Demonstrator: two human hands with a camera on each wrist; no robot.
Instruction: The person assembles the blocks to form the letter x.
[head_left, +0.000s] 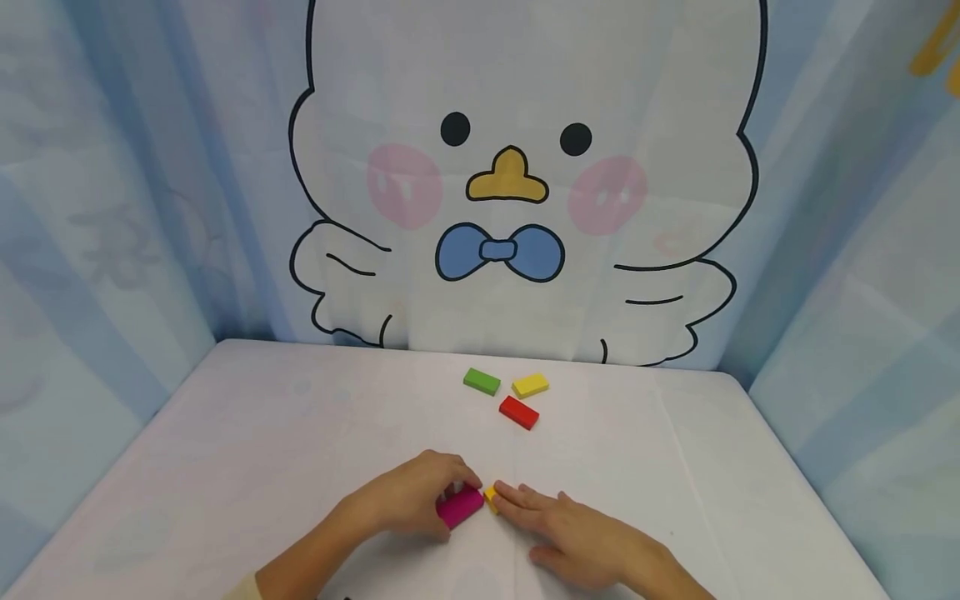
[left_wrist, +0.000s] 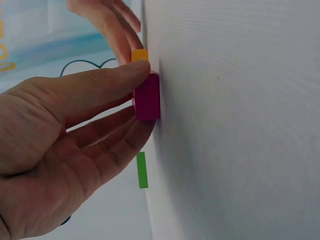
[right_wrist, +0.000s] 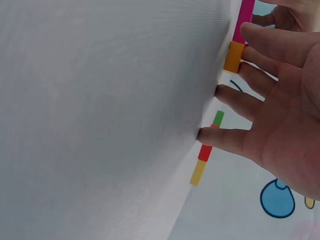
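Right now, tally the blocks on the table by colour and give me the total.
Pink block: 1, in the left hand's grip
Orange block: 1, at the right hand's fingertips
Green block: 1
Yellow block: 1
Red block: 1
Total: 5

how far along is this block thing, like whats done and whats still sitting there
Done: little shows as finished. In hand: the left hand pinches the magenta block on the table, and the right hand touches the orange block right beside it with straight fingers. Left: the green block, yellow block and red block lie untouched farther back.
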